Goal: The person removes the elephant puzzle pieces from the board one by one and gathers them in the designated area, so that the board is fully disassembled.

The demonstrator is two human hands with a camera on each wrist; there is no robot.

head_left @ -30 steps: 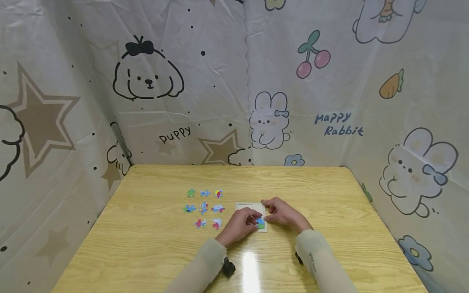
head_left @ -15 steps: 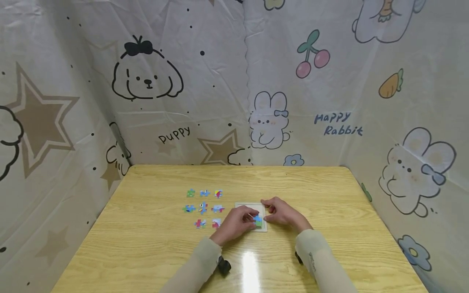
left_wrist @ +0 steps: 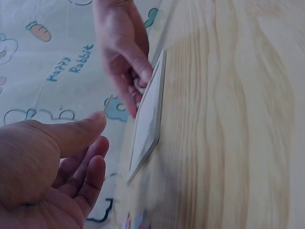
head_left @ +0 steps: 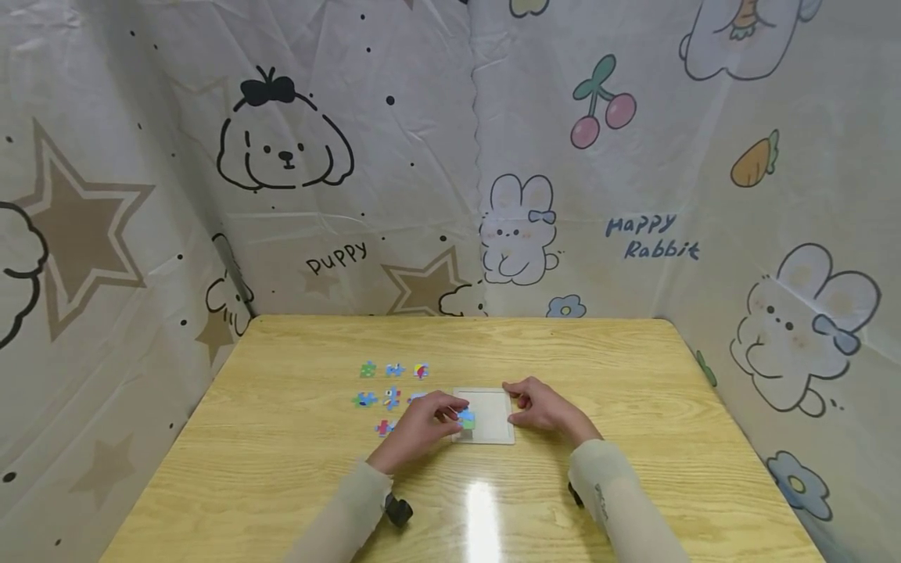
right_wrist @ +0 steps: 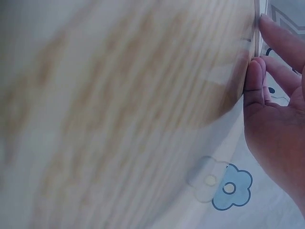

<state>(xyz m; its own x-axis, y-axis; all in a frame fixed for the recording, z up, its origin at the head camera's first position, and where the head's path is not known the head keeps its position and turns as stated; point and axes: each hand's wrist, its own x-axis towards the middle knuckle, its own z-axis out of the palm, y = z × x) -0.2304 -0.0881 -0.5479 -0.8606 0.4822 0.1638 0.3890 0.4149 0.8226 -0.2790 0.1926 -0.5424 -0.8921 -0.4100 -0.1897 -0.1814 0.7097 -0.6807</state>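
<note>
Between thumb and fingertips my left hand pinches a blue-and-green jigsaw piece, raised over the left part of a pale, thin-rimmed puzzle tray. The left wrist view shows this piece nearly edge-on, apart from the tray. My right hand holds the tray at its far right corner and right edge, index finger and thumb spread along it. In the right wrist view the right hand's thumb presses against the edge. More jigsaw pieces lie left of the tray, some partly covered by my left hand.
The loose pieces lie in rough rows on a wooden table. A patterned cloth hangs behind the table and at both sides. A black wrist device sits at my left cuff.
My left hand has lifted the blue-and-green jigsaw piece from the tray's near right part and moved it leftward. My right hand stays at the tray's edge.
</note>
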